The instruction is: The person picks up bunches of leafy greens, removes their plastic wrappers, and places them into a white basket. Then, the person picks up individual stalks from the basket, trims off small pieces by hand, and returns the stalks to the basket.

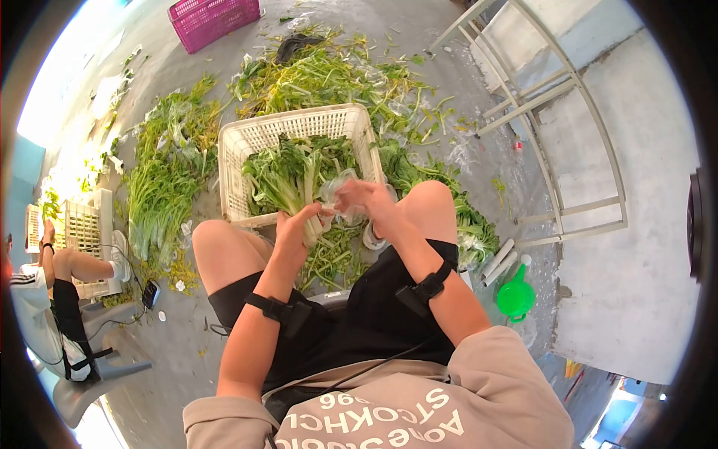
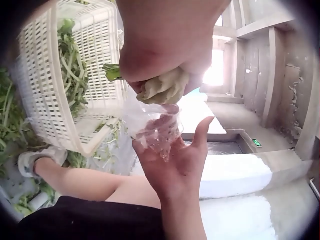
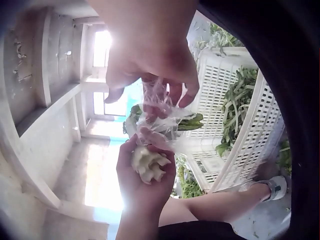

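Note:
My left hand [image 1: 298, 224] grips a bunch of leafy greens [image 1: 288, 182] low on its pale stalks. Cut stalk ends [image 2: 167, 89] poke out of that fist in the left wrist view. Close beside the bunch is my right hand [image 1: 366, 198], its thumb held apart from its fingers. Thin clear plastic film [image 3: 162, 112] covers the fingers of my right hand and stretches across to the stalks. Below the bunch, a white slatted crate [image 1: 226, 168] holds more greens [image 1: 340, 152] and tilts toward my knees.
Heaps of loose greens [image 1: 168, 176] cover the floor left of and behind the crate. A magenta basket [image 1: 215, 24] stands at the back. At right are a metal frame [image 1: 557, 90] and a green plastic scoop [image 1: 516, 297]. Another person [image 1: 56, 299] sits at far left by a crate.

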`<action>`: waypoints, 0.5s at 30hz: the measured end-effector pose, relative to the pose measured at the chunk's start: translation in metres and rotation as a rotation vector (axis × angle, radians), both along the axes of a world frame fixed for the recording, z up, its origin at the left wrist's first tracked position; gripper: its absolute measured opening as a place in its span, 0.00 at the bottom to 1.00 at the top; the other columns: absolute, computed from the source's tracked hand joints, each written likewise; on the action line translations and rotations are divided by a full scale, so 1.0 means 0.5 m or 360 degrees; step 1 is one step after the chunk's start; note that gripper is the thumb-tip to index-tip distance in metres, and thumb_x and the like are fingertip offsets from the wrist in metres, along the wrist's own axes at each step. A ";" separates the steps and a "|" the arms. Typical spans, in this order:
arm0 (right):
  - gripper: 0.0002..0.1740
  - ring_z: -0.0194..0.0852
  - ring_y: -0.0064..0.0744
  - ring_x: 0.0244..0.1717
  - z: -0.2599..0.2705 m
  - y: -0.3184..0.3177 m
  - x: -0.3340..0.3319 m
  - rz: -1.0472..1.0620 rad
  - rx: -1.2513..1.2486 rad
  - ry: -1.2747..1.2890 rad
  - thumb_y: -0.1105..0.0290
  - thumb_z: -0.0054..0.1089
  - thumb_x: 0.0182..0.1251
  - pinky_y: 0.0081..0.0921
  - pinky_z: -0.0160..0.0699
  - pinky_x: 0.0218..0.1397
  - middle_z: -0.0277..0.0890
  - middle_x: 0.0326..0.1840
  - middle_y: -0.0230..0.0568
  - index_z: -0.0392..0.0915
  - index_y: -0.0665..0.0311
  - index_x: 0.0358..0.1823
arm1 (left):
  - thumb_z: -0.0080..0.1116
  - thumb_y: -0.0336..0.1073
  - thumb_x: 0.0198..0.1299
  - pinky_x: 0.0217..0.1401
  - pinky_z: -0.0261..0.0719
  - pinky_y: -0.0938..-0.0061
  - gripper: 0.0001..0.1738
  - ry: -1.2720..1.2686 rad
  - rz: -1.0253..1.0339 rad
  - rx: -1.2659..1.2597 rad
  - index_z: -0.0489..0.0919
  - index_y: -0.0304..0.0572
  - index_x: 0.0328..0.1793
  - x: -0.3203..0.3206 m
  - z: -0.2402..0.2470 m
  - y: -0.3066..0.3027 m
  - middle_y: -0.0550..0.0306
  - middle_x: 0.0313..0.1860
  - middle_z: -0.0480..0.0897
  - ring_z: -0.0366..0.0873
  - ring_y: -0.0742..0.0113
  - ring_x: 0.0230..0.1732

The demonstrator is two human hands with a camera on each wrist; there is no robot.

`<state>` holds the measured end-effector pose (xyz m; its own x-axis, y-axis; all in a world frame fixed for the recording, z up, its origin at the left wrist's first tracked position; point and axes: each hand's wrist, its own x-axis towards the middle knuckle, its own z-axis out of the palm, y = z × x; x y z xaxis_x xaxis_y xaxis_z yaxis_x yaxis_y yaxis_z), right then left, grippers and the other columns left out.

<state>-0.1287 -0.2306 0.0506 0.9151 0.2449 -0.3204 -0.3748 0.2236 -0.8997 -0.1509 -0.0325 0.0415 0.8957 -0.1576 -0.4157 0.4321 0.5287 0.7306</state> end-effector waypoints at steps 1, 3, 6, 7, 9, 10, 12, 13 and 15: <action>0.21 0.80 0.27 0.39 -0.012 0.005 -0.002 0.0190 -0.0216 -0.0124 0.53 0.59 0.76 0.26 0.75 0.48 0.84 0.36 0.41 0.80 0.67 0.47 | 0.64 0.29 0.61 0.36 0.81 0.70 0.20 -0.0004 -0.0005 0.0001 0.72 0.34 0.57 -0.001 0.003 -0.002 0.50 0.42 0.83 0.84 0.63 0.39; 0.19 0.79 0.26 0.39 -0.017 0.017 -0.014 0.0116 -0.0196 -0.0095 0.55 0.60 0.75 0.26 0.75 0.47 0.83 0.36 0.38 0.81 0.67 0.46 | 0.64 0.29 0.61 0.35 0.82 0.69 0.18 0.0109 0.0110 -0.0023 0.72 0.35 0.56 -0.002 0.010 -0.005 0.52 0.41 0.81 0.84 0.63 0.36; 0.16 0.78 0.25 0.37 -0.032 0.014 -0.002 -0.0048 -0.0125 -0.0165 0.59 0.59 0.76 0.26 0.75 0.46 0.81 0.34 0.35 0.81 0.67 0.44 | 0.65 0.27 0.61 0.35 0.82 0.69 0.18 0.0125 0.0170 -0.0016 0.71 0.36 0.54 0.001 0.001 -0.001 0.53 0.39 0.80 0.83 0.62 0.34; 0.15 0.78 0.24 0.36 -0.041 0.010 0.004 -0.0137 -0.0072 -0.0266 0.60 0.58 0.77 0.25 0.75 0.45 0.80 0.33 0.35 0.81 0.67 0.45 | 0.65 0.27 0.61 0.35 0.82 0.69 0.18 0.0123 0.0170 -0.0017 0.71 0.36 0.54 0.002 -0.001 -0.002 0.53 0.39 0.80 0.83 0.62 0.34; 0.15 0.77 0.24 0.33 -0.036 0.003 0.002 -0.0219 0.0099 -0.0183 0.60 0.55 0.78 0.25 0.76 0.41 0.79 0.32 0.34 0.80 0.65 0.46 | 0.67 0.26 0.59 0.33 0.82 0.70 0.19 0.0163 0.0228 -0.0007 0.70 0.37 0.52 0.001 -0.004 -0.002 0.54 0.39 0.80 0.82 0.64 0.32; 0.14 0.76 0.24 0.31 -0.022 0.006 0.000 -0.0301 0.0270 -0.0097 0.60 0.53 0.80 0.26 0.77 0.38 0.78 0.31 0.33 0.79 0.64 0.46 | 0.67 0.26 0.59 0.33 0.82 0.70 0.19 0.0164 0.0232 -0.0007 0.70 0.37 0.52 0.001 -0.008 0.000 0.54 0.39 0.80 0.82 0.64 0.32; 0.14 0.76 0.24 0.30 -0.006 0.012 -0.007 -0.0287 0.0293 -0.0058 0.59 0.50 0.81 0.25 0.77 0.34 0.78 0.31 0.33 0.78 0.62 0.47 | 0.69 0.27 0.57 0.29 0.78 0.70 0.23 0.0179 0.0196 -0.0012 0.67 0.36 0.53 0.004 -0.012 0.001 0.52 0.39 0.79 0.82 0.62 0.30; 0.14 0.75 0.24 0.28 -0.002 0.013 -0.010 -0.0276 0.0317 -0.0022 0.59 0.48 0.82 0.24 0.77 0.31 0.77 0.31 0.33 0.77 0.61 0.48 | 0.69 0.27 0.57 0.29 0.78 0.70 0.23 0.0179 0.0197 -0.0012 0.67 0.36 0.53 0.004 -0.012 0.000 0.52 0.39 0.79 0.82 0.62 0.30; 0.14 0.75 0.22 0.28 0.001 0.015 -0.013 -0.0312 0.0292 0.0034 0.58 0.47 0.82 0.23 0.75 0.28 0.78 0.32 0.34 0.77 0.60 0.48 | 0.70 0.28 0.56 0.27 0.77 0.70 0.24 0.0224 0.0219 0.0025 0.67 0.36 0.52 0.003 -0.010 -0.003 0.52 0.38 0.78 0.81 0.63 0.30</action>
<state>-0.1351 -0.2230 0.0511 0.9443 0.1195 -0.3067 -0.3268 0.4527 -0.8297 -0.1493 -0.0339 0.0366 0.8412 -0.0299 -0.5399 0.4549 0.5788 0.6768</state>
